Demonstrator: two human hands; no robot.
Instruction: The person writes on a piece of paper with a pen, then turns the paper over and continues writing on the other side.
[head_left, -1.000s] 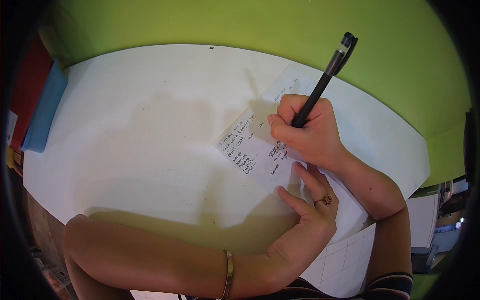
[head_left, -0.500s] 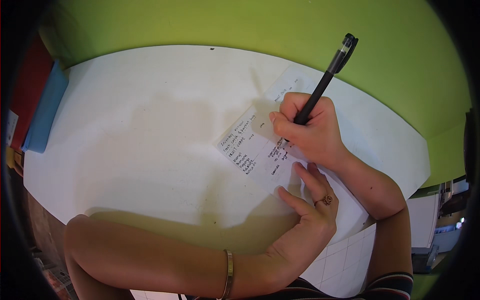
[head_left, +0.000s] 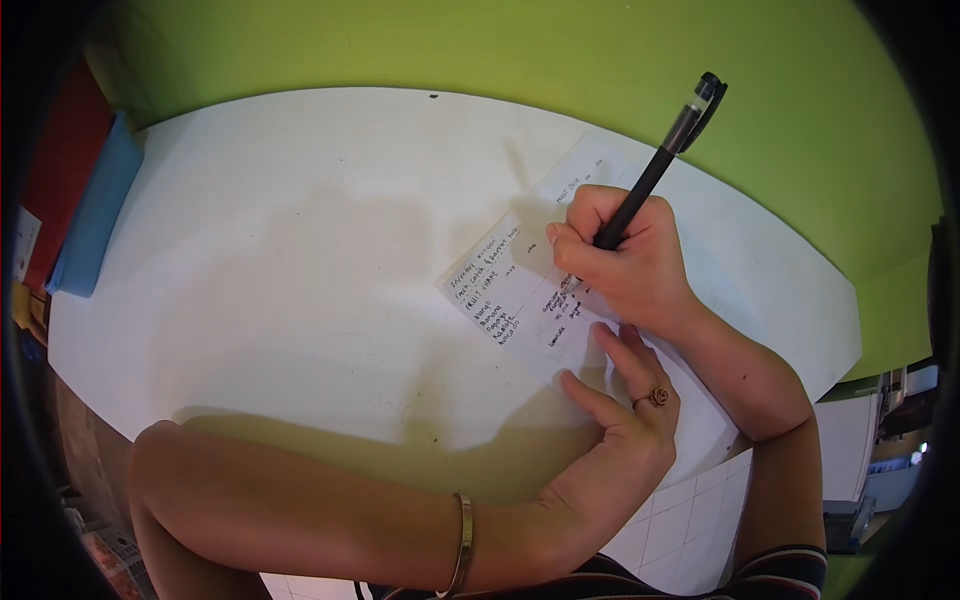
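My right hand (head_left: pixel 628 255) is closed round a black pen (head_left: pixel 640 195), its tip down on the handwritten paper (head_left: pixel 520 300). The pen's capped end points up and to the right. My left hand (head_left: pixel 625 400) lies below it with fingers apart, fingertips resting on the lower edge of the paper; it wears a ring and a bracelet. Handwritten lists, such as fruit names, show on the paper's left part. My right hand hides some of the writing.
The white table (head_left: pixel 280 270) curves in front of a green wall (head_left: pixel 480 50). A blue container (head_left: pixel 97 215) stands beside a red object (head_left: pixel 70 165) at the far left. Appliance-like objects are at the right edge.
The paper and table appear shifted very slightly to the right in the view, and the pen and both hands with them. Both hands keep nearly the same pose.
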